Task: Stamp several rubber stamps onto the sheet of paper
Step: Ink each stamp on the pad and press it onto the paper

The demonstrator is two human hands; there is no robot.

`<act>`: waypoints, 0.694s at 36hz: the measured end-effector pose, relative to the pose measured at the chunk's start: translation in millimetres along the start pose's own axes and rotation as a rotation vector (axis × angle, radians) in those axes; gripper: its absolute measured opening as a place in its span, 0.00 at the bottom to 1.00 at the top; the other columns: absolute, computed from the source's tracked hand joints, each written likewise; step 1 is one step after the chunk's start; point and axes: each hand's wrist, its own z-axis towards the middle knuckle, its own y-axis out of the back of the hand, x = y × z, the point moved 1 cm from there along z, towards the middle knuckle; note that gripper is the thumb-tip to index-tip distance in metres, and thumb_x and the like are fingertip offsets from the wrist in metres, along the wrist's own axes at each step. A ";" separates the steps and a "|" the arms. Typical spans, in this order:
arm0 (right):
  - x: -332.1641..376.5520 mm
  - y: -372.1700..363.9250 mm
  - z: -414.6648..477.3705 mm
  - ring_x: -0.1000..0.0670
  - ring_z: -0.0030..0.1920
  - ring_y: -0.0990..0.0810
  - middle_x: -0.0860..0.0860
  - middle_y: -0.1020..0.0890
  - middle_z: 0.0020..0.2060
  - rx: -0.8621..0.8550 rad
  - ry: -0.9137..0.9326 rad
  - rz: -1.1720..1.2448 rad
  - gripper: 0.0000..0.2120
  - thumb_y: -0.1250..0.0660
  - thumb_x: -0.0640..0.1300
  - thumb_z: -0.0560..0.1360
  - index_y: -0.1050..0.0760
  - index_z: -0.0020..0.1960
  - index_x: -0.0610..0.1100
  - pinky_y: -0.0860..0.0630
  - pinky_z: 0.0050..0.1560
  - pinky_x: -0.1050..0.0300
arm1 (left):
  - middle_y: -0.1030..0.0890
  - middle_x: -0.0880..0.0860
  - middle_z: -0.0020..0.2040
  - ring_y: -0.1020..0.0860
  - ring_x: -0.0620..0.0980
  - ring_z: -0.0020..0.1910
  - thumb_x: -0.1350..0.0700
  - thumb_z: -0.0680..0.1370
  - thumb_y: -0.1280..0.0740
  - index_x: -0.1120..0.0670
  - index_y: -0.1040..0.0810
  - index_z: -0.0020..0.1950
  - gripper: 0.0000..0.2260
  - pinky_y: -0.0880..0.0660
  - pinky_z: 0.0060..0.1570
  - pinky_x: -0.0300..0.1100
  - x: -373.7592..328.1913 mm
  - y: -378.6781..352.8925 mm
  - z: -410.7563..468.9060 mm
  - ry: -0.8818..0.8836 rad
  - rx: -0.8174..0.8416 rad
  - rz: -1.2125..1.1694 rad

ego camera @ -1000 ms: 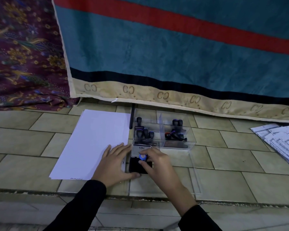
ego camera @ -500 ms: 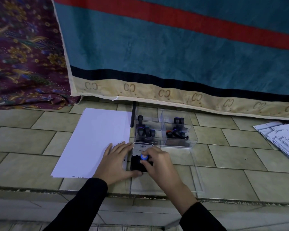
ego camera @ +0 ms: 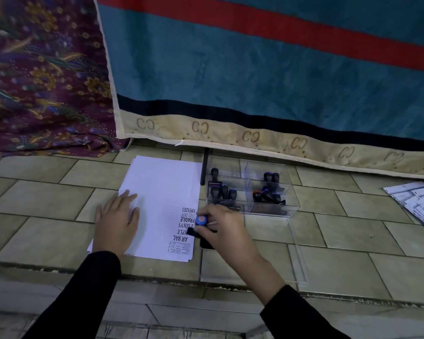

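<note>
A white sheet of paper (ego camera: 162,192) lies on the tiled floor, with several printed stamp marks such as AIR MAIL, SAMPLE and FRAGILE along its right edge. My left hand (ego camera: 116,218) rests flat on the sheet's left edge, fingers straight. My right hand (ego camera: 224,228) pinches a black rubber stamp with a blue top (ego camera: 201,220), held at the sheet's right edge over the stamp marks. The ink pad (ego camera: 206,243) is mostly hidden under my right hand.
A clear plastic box (ego camera: 274,211) with several black stamps stands right of the sheet, its clear lid (ego camera: 294,265) flat in front. A black pen (ego camera: 204,167) lies by the sheet. Printed papers (ego camera: 416,204) lie far right. A hanging blanket (ego camera: 255,69) is behind.
My right hand carried the blue-topped stamp left from the ink pad to the sheet's right edge. My left hand slid left off the pad onto the paper, uncovering the stamp marks.
</note>
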 end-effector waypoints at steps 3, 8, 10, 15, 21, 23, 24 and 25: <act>16.0 -20.4 6.8 0.54 0.44 0.19 0.50 0.21 0.45 0.060 0.055 0.039 0.09 0.30 0.37 0.72 0.23 0.52 0.43 0.22 0.47 0.69 | 0.36 0.52 0.76 0.43 0.51 0.76 0.54 0.81 0.41 0.53 0.31 0.70 0.18 0.53 0.73 0.56 4.1 -4.3 -2.9 0.037 0.040 0.099; 31.9 -46.5 14.7 0.50 0.43 0.20 0.47 0.20 0.47 0.136 0.088 0.022 0.07 0.33 0.39 0.74 0.24 0.52 0.42 0.20 0.49 0.53 | 0.34 0.53 0.75 0.41 0.51 0.76 0.55 0.81 0.41 0.54 0.30 0.69 0.17 0.51 0.74 0.56 0.6 -5.0 -5.4 0.044 0.042 0.104; 34.6 -52.5 15.3 0.49 0.45 0.21 0.46 0.20 0.47 0.154 0.088 0.010 0.07 0.33 0.39 0.74 0.24 0.52 0.42 0.21 0.50 0.51 | 0.34 0.53 0.75 0.41 0.51 0.76 0.55 0.80 0.41 0.54 0.29 0.69 0.17 0.50 0.74 0.55 -0.7 -4.2 -6.2 0.047 0.030 0.088; 34.3 -56.5 14.8 0.47 0.50 0.21 0.45 0.20 0.51 0.222 0.101 -0.029 0.10 0.34 0.38 0.75 0.24 0.56 0.40 0.22 0.53 0.51 | 0.34 0.53 0.75 0.41 0.51 0.76 0.56 0.80 0.41 0.55 0.29 0.69 0.17 0.50 0.74 0.53 -2.8 -2.9 -7.2 0.052 0.023 0.064; 33.7 -56.4 12.5 0.46 0.50 0.21 0.44 0.21 0.51 0.260 0.121 -0.036 0.10 0.34 0.38 0.75 0.24 0.56 0.40 0.22 0.53 0.50 | 0.34 0.53 0.75 0.40 0.51 0.75 0.56 0.80 0.42 0.54 0.29 0.69 0.17 0.49 0.74 0.53 -2.4 -4.0 -6.3 0.060 0.011 0.063; 34.4 -57.5 12.5 0.46 0.50 0.21 0.44 0.21 0.51 0.264 0.129 -0.043 0.10 0.34 0.38 0.75 0.24 0.56 0.40 0.22 0.53 0.50 | 0.33 0.53 0.75 0.40 0.51 0.75 0.56 0.80 0.42 0.54 0.29 0.69 0.17 0.49 0.74 0.53 -1.4 -4.6 -5.8 0.057 0.011 0.066; 35.0 -58.1 12.6 0.46 0.50 0.21 0.45 0.21 0.51 0.263 0.132 -0.043 0.10 0.34 0.38 0.75 0.24 0.56 0.40 0.22 0.53 0.51 | 0.33 0.53 0.74 0.40 0.51 0.75 0.56 0.80 0.42 0.54 0.29 0.69 0.17 0.49 0.74 0.53 -0.7 -5.0 -5.6 0.055 0.012 0.068; 35.6 -58.7 12.7 0.47 0.49 0.21 0.45 0.21 0.51 0.262 0.136 -0.043 0.09 0.34 0.38 0.75 0.24 0.55 0.40 0.22 0.53 0.51 | 0.33 0.53 0.75 0.40 0.51 0.75 0.56 0.80 0.42 0.54 0.29 0.69 0.17 0.49 0.74 0.53 -0.1 -5.4 -5.5 0.053 0.013 0.070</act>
